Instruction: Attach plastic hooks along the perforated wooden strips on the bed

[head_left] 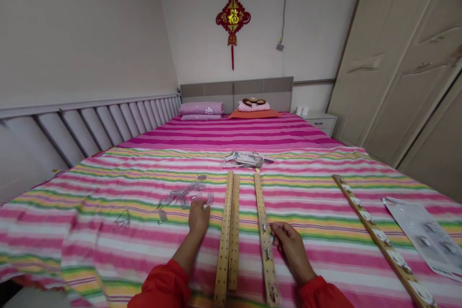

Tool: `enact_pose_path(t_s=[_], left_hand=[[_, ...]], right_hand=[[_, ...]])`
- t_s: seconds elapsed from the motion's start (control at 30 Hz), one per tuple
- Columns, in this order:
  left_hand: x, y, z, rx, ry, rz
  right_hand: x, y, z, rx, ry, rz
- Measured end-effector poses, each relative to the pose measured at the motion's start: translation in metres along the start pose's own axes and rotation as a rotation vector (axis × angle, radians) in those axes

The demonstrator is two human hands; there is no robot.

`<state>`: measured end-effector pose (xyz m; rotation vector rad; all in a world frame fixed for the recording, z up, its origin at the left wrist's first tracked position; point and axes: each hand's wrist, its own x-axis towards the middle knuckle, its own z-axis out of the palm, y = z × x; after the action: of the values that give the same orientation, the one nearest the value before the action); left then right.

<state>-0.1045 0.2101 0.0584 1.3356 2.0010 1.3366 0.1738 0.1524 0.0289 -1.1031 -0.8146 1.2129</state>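
Note:
My left hand (198, 216) reaches onto the striped bedsheet (310, 173) and its fingers close on a clear plastic bag of small metal parts (184, 196). My right hand (288, 243) rests beside a perforated wooden strip (263, 231), fingers curled and pinching a small metal clip (265, 227) on it. Two more wooden strips (229, 231) lie side by side between my hands. Both sleeves are red.
Another wooden strip with round white fittings (375, 236) lies at the right, next to a plastic sheet of parts (422, 236). A packet of hardware (247, 159) lies further up the bed. Pillows (202, 109), headboard, nightstand and wardrobe doors (407, 77) stand beyond.

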Motion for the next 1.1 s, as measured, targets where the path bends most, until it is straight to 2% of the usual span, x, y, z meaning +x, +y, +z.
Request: enact_pose_path(t_s=[0.23, 0.4, 0.5, 0.63, 0.77, 0.93, 1.1], left_hand=[[0.004, 0.013, -0.002, -0.184, -0.022, -0.037], [-0.021, 0.029, -0.012, -0.409, -0.131, -0.159], [-0.047, 0.047, -0.021, -0.623, -0.231, -0.329], [-0.080, 0.073, -0.034, -1.047, -0.383, -0.722], [-0.106, 0.089, -0.041, -1.256, -0.506, -0.843], [-0.131, 0.103, -0.038, -1.567, -0.696, -1.017], [-0.159, 0.119, -0.031, -1.678, -0.677, -1.088]], right_hand=[[0.002, 0.004, -0.004, 0.005, -0.006, -0.003], [0.002, 0.004, -0.004, 0.020, -0.019, -0.006], [0.001, -0.001, -0.005, 0.034, -0.025, -0.001], [-0.003, -0.009, -0.005, 0.045, -0.012, 0.016], [-0.015, -0.018, 0.000, 0.035, -0.003, 0.012], [-0.047, -0.037, 0.020, 0.054, -0.149, -0.041], [-0.078, -0.047, 0.037, 0.115, -0.224, -0.032]])
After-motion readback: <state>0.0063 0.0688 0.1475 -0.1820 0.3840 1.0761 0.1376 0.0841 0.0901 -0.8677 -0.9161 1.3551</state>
